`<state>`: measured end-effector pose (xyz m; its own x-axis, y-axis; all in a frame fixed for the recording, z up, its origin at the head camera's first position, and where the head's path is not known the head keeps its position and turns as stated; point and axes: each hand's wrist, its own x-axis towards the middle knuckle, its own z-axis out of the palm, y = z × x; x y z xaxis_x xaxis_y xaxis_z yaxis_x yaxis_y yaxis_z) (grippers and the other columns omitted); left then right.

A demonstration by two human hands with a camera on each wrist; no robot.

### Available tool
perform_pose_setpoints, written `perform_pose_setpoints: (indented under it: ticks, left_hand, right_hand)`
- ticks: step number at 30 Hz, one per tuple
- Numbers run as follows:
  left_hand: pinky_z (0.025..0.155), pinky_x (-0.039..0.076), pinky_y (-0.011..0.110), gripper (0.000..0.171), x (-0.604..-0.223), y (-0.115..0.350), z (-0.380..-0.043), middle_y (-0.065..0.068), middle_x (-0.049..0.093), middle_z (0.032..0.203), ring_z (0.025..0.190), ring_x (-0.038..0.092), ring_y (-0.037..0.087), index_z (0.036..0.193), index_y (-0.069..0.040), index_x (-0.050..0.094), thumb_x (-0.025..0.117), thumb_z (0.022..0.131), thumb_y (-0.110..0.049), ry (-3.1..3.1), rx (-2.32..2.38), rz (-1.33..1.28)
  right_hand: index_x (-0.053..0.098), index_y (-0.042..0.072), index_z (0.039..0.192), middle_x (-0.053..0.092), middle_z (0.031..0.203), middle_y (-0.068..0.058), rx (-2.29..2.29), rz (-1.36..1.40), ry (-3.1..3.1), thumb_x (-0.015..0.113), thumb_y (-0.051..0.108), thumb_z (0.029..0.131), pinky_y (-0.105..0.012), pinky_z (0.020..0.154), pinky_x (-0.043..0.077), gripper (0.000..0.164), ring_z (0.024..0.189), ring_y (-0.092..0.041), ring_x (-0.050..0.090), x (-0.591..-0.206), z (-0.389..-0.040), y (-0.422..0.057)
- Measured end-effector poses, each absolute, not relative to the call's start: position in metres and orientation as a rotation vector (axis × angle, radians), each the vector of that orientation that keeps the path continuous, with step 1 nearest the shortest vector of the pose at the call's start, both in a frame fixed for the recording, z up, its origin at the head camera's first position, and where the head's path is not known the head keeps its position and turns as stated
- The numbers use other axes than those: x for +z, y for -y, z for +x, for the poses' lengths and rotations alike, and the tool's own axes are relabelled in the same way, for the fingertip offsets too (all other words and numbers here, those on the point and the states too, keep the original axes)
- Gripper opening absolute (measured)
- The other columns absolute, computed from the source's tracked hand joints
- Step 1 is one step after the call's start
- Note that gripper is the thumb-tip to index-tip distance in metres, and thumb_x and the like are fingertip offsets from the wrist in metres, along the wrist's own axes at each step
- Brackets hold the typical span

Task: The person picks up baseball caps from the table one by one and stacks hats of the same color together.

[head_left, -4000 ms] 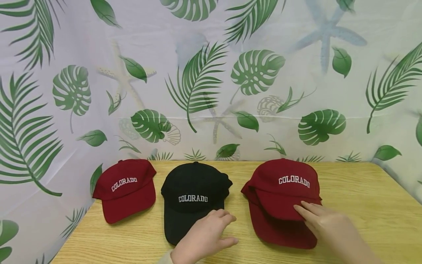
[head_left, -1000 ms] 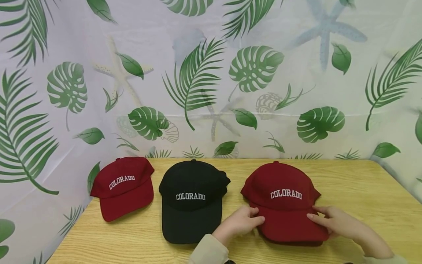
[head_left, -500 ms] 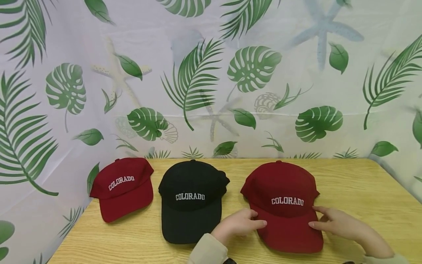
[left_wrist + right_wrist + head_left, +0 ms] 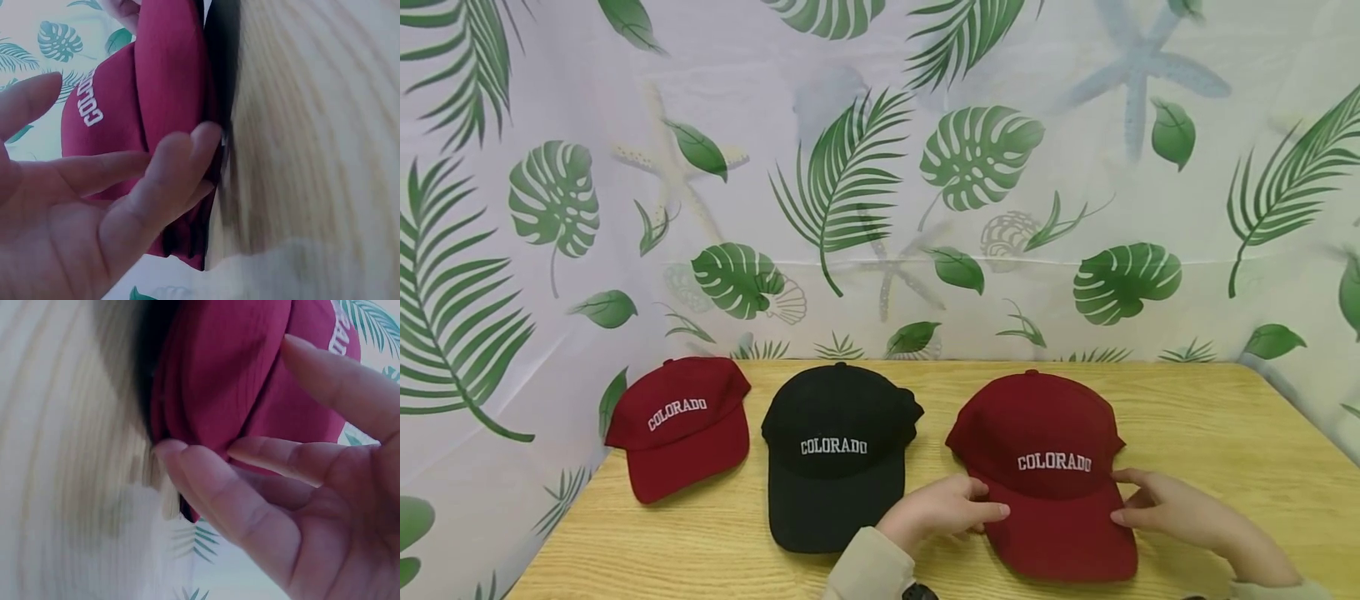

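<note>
On the right of the table, a red cap [image 4: 1052, 450] with white "COLORADO" lettering sits brim toward me. Layered brim edges [image 4: 169, 394] beneath it show in the right wrist view, so it lies stacked. My left hand [image 4: 943, 508] touches the left side of the brim, fingers extended, thumb raised off the cap in the left wrist view. At the brim's right side my right hand [image 4: 1180, 512] rests its loosely straight fingertips on the edges. To the left stand a black cap [image 4: 835, 458] and another red cap [image 4: 681, 425], both lettered "COLORADO".
The caps stand in a row on a light wooden table [image 4: 1210, 417]. A white curtain [image 4: 880, 208] printed with green leaves and starfish hangs behind it and along the left side.
Four seconds ago my right hand held the upper red cap tilted over another; now they lie aligned. My left hand moved right from the black cap. Lately the stack slid slightly toward me.
</note>
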<state>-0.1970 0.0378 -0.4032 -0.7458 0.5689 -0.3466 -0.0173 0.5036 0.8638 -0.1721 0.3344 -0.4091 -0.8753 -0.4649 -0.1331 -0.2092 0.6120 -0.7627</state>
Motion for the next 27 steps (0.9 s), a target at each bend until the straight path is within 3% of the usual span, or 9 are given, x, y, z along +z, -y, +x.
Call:
perform_pose_setpoints:
  ticks: [3, 12, 27]
  left_hand:
    - [0.069, 0.048, 0.036, 0.05, -0.402, -0.037, -0.196, 0.008, 0.06, 0.09, 0.08, 0.058, 0.02, 0.122, 0.007, 0.046, 0.058, 0.085, -0.025, -2.084, 1.239, 0.457]
    - [0.069, 0.046, 0.033, 0.06, -0.405, -0.036, -0.2, 0.01, 0.049, 0.123, 0.086, 0.058, 0.016, 0.134, 0.002, 0.033, 0.056, 0.087, -0.027, -2.066, 1.173, 0.526]
    - [0.076, 0.046, 0.035, 0.064, -0.408, -0.036, -0.203, 0.01, 0.039, 0.133, 0.094, 0.056, 0.017, 0.134, 0.002, 0.032, 0.058, 0.085, -0.029, -2.073, 1.213, 0.478]
  right_hand:
    - [0.034, -0.023, 0.114, 0.06, 0.089, -0.014, -1.186, -0.494, -2.471, 0.059, 0.013, 0.084, -0.026, 0.062, 0.046, 0.053, 0.076, -0.007, 0.058, -0.408, -0.171, -0.337]
    - [0.035, -0.023, 0.112, 0.06, 0.085, -0.012, -1.123, -0.552, -2.544, 0.062, 0.011, 0.082, -0.026, 0.06, 0.046, 0.053, 0.073, -0.008, 0.057, -0.409, -0.171, -0.335]
    - [0.036, -0.024, 0.11, 0.06, 0.076, -0.011, -1.151, -0.467, -2.57, 0.062, 0.013, 0.082, -0.027, 0.055, 0.047, 0.053, 0.066, -0.011, 0.057, -0.41, -0.172, -0.327]
